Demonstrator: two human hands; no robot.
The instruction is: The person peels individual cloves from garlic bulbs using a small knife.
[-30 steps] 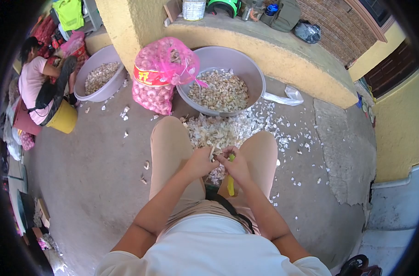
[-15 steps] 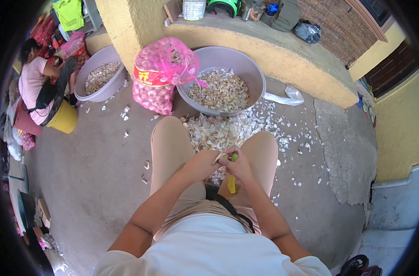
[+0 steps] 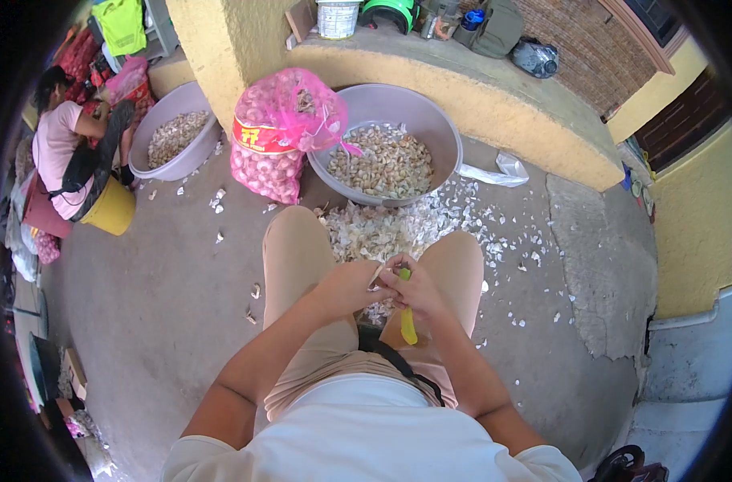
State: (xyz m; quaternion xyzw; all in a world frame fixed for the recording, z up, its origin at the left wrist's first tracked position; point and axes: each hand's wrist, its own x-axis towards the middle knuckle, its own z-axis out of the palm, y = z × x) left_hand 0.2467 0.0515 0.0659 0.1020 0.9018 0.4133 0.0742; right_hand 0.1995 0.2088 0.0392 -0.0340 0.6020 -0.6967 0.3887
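Both hands meet above the gap between my knees. My left hand [image 3: 354, 287] is closed around a pale garlic piece [image 3: 375, 277], mostly hidden by the fingers. Beside it, with fingertips touching or nearly so, my right hand [image 3: 415, 287] is wrapped round a slim yellow-green tool [image 3: 408, 328]. One end of the tool shows above the fingers and the other hangs below the palm; no blade can be made out. Garlic skins [image 3: 366, 233] lie heaped on the floor under and ahead of my hands.
Ahead stands a grey tub [image 3: 454, 153] with loose garlic cloves [image 3: 386, 161], touching a pink mesh sack of garlic bulbs [image 3: 268, 173]. At the left, a person [image 3: 65, 140] sits on a yellow bucket [image 3: 111, 207] near another tub [image 3: 177, 167]. A raised ledge [image 3: 494, 104] runs behind.
My hands have shifted slightly, and the right one has turned, so the tool's upper end sits lower against the fingers. The view has moved a little.
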